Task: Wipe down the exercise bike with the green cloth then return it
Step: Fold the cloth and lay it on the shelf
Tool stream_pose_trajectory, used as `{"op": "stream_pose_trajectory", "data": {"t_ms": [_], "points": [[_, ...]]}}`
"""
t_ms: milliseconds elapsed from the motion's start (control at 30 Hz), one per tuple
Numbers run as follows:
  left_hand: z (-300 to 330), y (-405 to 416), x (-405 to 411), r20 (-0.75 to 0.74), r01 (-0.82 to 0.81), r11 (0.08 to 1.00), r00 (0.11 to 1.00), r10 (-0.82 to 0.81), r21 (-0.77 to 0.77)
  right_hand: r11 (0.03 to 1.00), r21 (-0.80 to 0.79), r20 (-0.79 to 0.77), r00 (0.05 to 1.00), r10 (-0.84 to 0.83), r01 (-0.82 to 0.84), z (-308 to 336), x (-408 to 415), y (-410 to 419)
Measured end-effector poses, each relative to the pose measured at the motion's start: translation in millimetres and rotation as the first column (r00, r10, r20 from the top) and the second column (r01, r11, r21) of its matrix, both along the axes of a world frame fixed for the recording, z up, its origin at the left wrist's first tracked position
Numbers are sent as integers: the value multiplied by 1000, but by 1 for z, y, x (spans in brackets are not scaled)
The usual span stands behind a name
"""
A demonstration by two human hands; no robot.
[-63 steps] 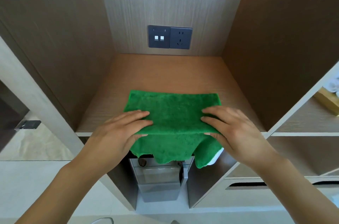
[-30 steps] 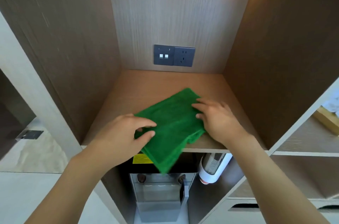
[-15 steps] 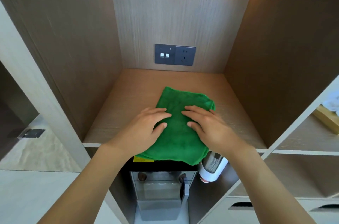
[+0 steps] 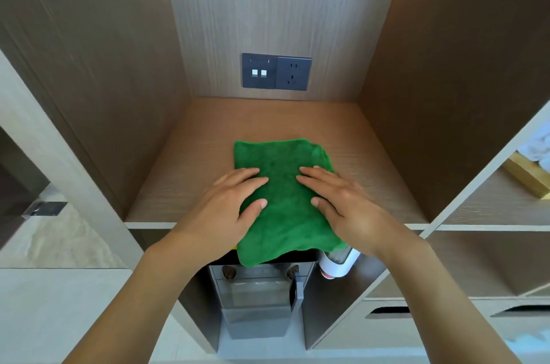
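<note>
The green cloth [image 4: 282,158] lies folded into a rough rectangle on a wooden shelf [image 4: 178,194] inside a cabinet niche. Its near edge hangs a little over the shelf's front lip. My left hand [image 4: 229,205] rests flat on the cloth's left side, fingers spread. My right hand [image 4: 342,205] lies flat on its right side in the same way. Neither hand grips the cloth. No exercise bike is in view.
A dark socket and switch panel [image 4: 276,71] sits on the niche's back wall. Below the shelf stand a grey dispenser-like appliance [image 4: 256,298] and a white cylinder [image 4: 336,265]. Side shelves on the right hold a gold box [image 4: 526,179] and white towels [image 4: 538,143].
The cloth went from a wide sheet draped over the shelf edge to a smaller folded rectangle. Both hands folded it, then shifted it square and laid flat on top.
</note>
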State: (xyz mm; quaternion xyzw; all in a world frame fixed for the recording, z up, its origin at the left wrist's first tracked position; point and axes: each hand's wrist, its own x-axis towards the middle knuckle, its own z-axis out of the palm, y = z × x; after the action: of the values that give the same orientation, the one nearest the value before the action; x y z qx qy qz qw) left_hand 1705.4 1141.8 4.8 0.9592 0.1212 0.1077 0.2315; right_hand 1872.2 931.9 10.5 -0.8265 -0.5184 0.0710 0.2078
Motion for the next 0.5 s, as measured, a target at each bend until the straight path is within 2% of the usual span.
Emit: {"op": "stream_pose_trajectory", "data": {"t_ms": [133, 233, 367, 500], "points": [[-8, -1, -19, -51, 38, 999, 998, -40, -36, 999, -7, -7, 999, 39, -39, -10, -14, -21], [-8, -3, -21, -38, 30, 997, 999, -32, -65, 997, 70, -45, 999, -10, 13, -8, -13, -20], [-4, -4, -12, -55, 3, 999, 998, -1, 46, 1000, -6, 5, 1000, -21, 21, -3, -5, -5], [-9, -4, -19, -87, 41, 996, 996, -34, 76, 998, -55, 76, 997, -6, 10, -10, -8, -11]]}}
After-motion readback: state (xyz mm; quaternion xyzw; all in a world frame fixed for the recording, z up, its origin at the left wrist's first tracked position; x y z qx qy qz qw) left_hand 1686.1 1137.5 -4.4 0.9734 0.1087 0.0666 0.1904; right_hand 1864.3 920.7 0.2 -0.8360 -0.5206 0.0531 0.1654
